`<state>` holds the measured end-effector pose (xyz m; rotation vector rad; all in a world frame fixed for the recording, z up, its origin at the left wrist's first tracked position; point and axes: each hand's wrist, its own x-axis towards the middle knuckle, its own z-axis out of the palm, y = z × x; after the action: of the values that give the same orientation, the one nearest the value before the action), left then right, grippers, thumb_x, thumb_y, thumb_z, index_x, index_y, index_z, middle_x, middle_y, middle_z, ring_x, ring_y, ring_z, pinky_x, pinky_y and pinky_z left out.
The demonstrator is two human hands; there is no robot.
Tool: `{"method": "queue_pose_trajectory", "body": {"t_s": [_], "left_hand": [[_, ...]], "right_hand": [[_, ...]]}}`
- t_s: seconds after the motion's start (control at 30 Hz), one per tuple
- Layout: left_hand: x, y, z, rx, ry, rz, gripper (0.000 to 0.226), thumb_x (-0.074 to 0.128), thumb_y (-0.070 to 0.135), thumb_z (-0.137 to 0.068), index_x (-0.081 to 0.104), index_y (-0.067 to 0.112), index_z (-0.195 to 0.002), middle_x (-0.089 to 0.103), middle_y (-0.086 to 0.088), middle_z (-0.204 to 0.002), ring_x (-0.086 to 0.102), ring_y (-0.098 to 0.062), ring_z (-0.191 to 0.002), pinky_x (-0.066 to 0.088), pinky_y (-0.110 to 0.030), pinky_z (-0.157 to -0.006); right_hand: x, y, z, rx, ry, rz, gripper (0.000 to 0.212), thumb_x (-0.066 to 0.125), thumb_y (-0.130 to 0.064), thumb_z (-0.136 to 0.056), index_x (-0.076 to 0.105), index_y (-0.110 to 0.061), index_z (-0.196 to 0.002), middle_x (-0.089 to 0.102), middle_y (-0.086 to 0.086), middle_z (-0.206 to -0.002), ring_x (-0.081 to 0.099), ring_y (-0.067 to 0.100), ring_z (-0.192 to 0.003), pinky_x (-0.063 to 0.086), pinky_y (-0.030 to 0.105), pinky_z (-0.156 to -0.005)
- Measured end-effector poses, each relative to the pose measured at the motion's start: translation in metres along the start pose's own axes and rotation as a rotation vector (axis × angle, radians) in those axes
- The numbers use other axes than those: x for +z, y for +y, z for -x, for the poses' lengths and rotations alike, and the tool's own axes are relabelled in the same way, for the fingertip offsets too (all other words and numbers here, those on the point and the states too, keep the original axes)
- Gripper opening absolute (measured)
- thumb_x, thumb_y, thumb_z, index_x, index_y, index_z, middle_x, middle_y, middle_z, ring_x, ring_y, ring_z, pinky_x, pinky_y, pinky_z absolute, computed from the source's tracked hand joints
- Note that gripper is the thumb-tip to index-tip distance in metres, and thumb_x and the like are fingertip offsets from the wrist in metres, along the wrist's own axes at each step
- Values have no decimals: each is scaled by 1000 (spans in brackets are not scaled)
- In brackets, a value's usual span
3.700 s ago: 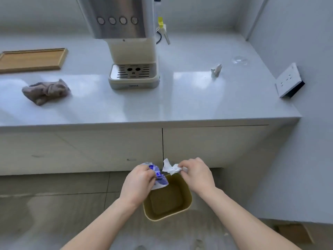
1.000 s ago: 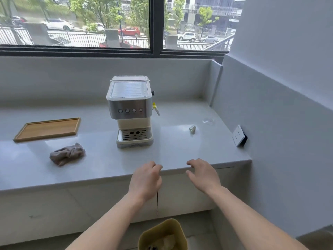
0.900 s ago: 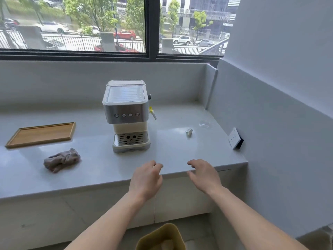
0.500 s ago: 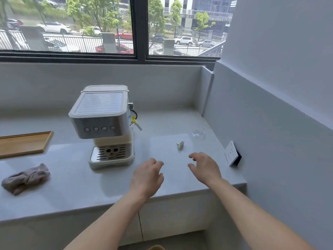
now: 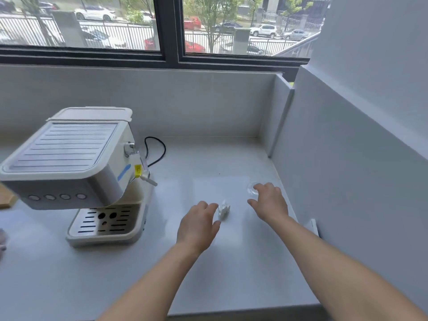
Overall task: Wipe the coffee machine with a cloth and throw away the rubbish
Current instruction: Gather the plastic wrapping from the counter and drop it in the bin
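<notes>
Since half a second ago both hands have been carried forward over the tabletop point(image 5: 231, 262). The left hand point(image 5: 196, 224), grip apart and empty, is just beside the crumpled white scrap point(image 5: 223, 210); the right hand point(image 5: 268, 202), likewise apart, is at the clear plastic piece point(image 5: 251, 189). Pickup of the remaining rubbish is judged imminent.

A pale grey countertop point(image 5: 231, 274) runs beneath a dark-framed window point(image 5: 170, 31) showing parked cars and trees. A wooden tray's corner point(image 5: 7, 200) shows at left; a wall socket point(image 5: 314, 226) at right.
</notes>
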<state>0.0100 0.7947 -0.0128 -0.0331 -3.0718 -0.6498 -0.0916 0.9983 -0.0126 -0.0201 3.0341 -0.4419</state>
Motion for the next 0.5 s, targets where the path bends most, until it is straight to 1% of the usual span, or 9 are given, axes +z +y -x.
{"method": "queue_pose_trajectory", "body": {"t_s": [0.23, 0.33, 0.4, 0.43, 0.47, 0.5], "left_hand": [[35, 18, -54, -50, -105, 11, 51, 53, 37, -95, 37, 30, -142, 51, -3, -123, 51, -24, -111, 49, -38, -86], [45, 17, -70, -63, -158, -13, 48, 54, 32, -94, 41, 30, -140, 52, -5, -121, 51, -26, -110, 49, -39, -85], [50, 16, -77, -59, -166, -39, 36, 52, 23, -94, 51, 24, -130, 54, -6, -114, 51, -27, -106, 48, -39, -81], [52, 16, -80, -51, -157, -62, 27, 49, 17, -93, 56, 20, -119, 54, -6, -107, 50, -28, -101, 48, -39, -77], [54, 17, -81, -46, -149, -91, 19, 45, 10, -91, 58, 15, -104, 52, -5, -99, 48, -27, -94, 45, -39, -71], [56, 16, -83, -46, -142, -113, 14, 43, 4, -87, 54, 12, -90, 48, -5, -91, 44, -26, -88, 40, -37, -65]], "right_hand": [[16, 9, -52, 31, -55, 35, 66, 65, -54, -82, 41, -22, -135, 38, 8, -138, 33, 29, -126, 44, 38, -86], [24, 10, -66, 42, -119, 75, 74, 65, -61, -79, 38, -23, -137, 36, 9, -141, 33, 31, -128, 42, 40, -91], [28, 9, -73, 45, -142, 91, 73, 64, -61, -80, 38, -23, -137, 38, 8, -139, 34, 31, -127, 41, 41, -91], [30, 9, -76, 41, -143, 98, 70, 63, -59, -81, 39, -23, -136, 39, 8, -138, 35, 31, -126, 41, 41, -91], [31, 10, -78, 35, -137, 104, 66, 62, -55, -83, 40, -22, -135, 41, 8, -138, 35, 32, -125, 41, 41, -91], [31, 10, -80, 30, -129, 108, 63, 61, -52, -84, 40, -21, -135, 42, 9, -137, 36, 32, -125, 40, 41, -92]]}}
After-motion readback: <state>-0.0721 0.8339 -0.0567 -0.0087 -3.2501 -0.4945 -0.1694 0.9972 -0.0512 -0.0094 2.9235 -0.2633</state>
